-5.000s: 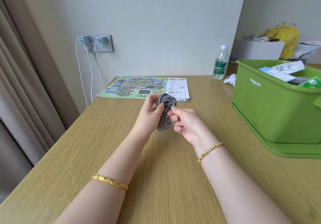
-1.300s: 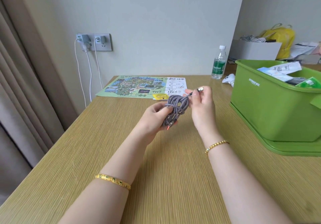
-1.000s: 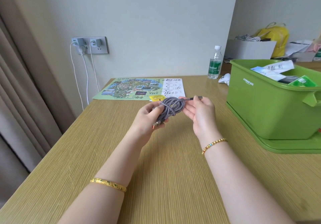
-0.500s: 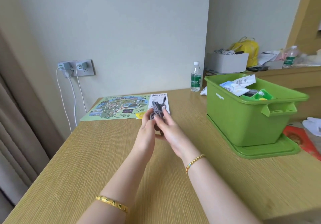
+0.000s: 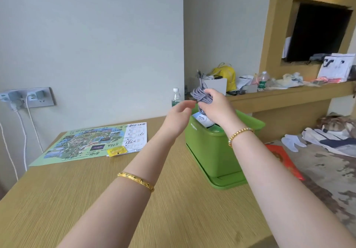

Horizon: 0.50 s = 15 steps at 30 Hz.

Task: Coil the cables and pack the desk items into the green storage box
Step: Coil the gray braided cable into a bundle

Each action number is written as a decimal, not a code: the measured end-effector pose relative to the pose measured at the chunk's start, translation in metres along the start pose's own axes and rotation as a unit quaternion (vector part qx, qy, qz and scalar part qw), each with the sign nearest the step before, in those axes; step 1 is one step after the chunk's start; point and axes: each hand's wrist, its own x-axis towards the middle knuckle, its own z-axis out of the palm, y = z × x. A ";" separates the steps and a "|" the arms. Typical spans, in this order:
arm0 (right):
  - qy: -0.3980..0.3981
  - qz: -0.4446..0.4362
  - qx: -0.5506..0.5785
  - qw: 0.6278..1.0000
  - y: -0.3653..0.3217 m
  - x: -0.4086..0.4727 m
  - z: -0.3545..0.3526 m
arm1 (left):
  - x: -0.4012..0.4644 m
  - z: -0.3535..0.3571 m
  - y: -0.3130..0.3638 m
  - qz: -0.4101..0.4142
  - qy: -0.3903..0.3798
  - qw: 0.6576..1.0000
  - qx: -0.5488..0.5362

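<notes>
My right hand (image 5: pixel 216 106) grips a coiled grey braided cable (image 5: pixel 201 96) and holds it above the near-left corner of the green storage box (image 5: pixel 210 149). One cable end sticks up from the bundle. My left hand (image 5: pixel 178 115) hovers just left of the cable, fingers apart, holding nothing. The box stands on its green lid on the wooden desk (image 5: pixel 115 199), and white packets and a green item show inside it under my right hand.
A green map sheet (image 5: pixel 86 143) and a small yellow packet (image 5: pixel 117 150) lie on the desk's far left. A water bottle (image 5: pixel 175 97) stands behind my hands. White chargers and cords hang from the wall socket (image 5: pixel 27 98). A cluttered shelf runs along the right wall.
The cable went from both hands in front of me up and right to above the box. My left hand let go and is open. The camera turned right.
</notes>
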 end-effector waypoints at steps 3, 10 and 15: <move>-0.094 0.047 -0.135 0.985 0.023 0.006 -0.006 | 0.012 0.017 -0.001 -0.006 -0.037 0.990 0.136; -0.223 0.017 -0.201 0.954 0.030 0.010 0.000 | 0.030 0.030 -0.013 0.023 -0.126 0.923 0.364; -0.303 0.019 -0.308 0.902 0.019 0.024 0.006 | 0.029 0.019 -0.034 0.050 -0.037 0.942 0.330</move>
